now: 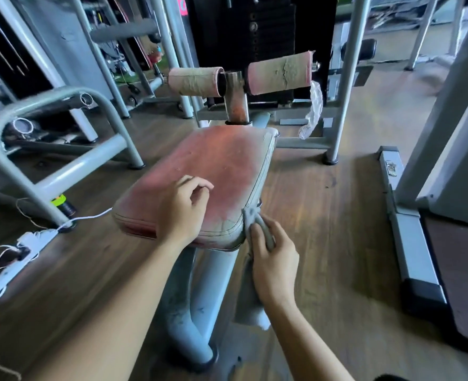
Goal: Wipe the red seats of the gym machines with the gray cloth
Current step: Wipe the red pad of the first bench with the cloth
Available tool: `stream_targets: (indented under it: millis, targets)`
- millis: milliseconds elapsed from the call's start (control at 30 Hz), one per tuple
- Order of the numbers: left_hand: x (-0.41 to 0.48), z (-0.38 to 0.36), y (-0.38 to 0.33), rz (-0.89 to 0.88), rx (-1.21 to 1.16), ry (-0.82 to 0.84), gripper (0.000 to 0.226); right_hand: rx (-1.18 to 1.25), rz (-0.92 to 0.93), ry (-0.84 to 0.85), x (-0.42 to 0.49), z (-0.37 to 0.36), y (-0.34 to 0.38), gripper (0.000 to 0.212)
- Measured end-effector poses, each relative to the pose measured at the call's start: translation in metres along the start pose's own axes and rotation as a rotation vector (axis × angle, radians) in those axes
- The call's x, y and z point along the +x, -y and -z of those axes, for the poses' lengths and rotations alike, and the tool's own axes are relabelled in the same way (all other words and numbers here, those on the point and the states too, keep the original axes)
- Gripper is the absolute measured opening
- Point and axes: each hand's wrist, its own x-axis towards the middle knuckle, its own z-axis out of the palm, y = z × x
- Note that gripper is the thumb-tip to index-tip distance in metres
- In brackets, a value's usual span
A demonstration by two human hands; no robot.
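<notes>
Left hand [182,210]: enters from the lower left; heel of the palm rests on the near part of the red seat [213,160]; fingers loosely curled, thumb near the index tip, nothing held
Right hand [275,259]: enters from the lower right, back of the hand up; fingers curled round the gray cloth [255,217], holding it against the seat's near right corner
Gray cloth: bunched; upper end lies on the corner seam, remainder hangs below the hand beside the seat support [200,298]
Red seat: padded top, faded to pink at the centre; gray dusty film along the near and right edges; stitched seam round the rim; darker red on the front wall
Seat support: pale blue-gray tube, scuffed, standing on the wood-pattern floor [323,215]
Foam rollers [195,81] [279,71]: two, worn, the right one cracked; either side of a rusty post [237,97] behind the seat
Weight stack [255,31]: black, behind the rollers
Floor, left: white power strip [35,237] with cable
</notes>
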Motion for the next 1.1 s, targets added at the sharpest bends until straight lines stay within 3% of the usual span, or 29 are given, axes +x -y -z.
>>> stream_targets:
  millis: [100, 300, 467, 600, 833, 1000, 1100]
  targets:
    - [-0.001, 0.002, -0.002, 0.018, -0.027, 0.015, 0.02, 0.037, 0.02, 0.013, -0.021, -0.003, 0.006, 0.026]
    - [-0.001, 0.0, -0.003, 0.047, -0.045, 0.021, 0.022, -0.07, -0.026, -0.028, 0.026, -0.013, 0.009, 0.03]
    - [0.001, -0.001, -0.003, 0.046, 0.002, 0.026, 0.023, -0.086, -0.042, 0.058, -0.013, -0.001, 0.002, 0.028]
    - [0.003, -0.003, -0.003, 0.042, -0.001, 0.024, 0.023, -0.081, -0.071, 0.015, 0.025, -0.004, 0.011, 0.023]
    - [0.006, -0.005, 0.002, 0.034, 0.083, 0.063, 0.026, -0.139, 0.045, 0.094, 0.003, 0.006, 0.007, 0.025]
    - [0.007, -0.005, 0.002, 0.024, 0.081, 0.053, 0.031, -0.24, 0.108, 0.039, 0.06, -0.019, 0.007, 0.034]
    - [0.007, -0.006, 0.003, 0.04, 0.076, 0.029, 0.03, -0.283, 0.051, 0.023, 0.112, -0.027, 0.006, 0.035]
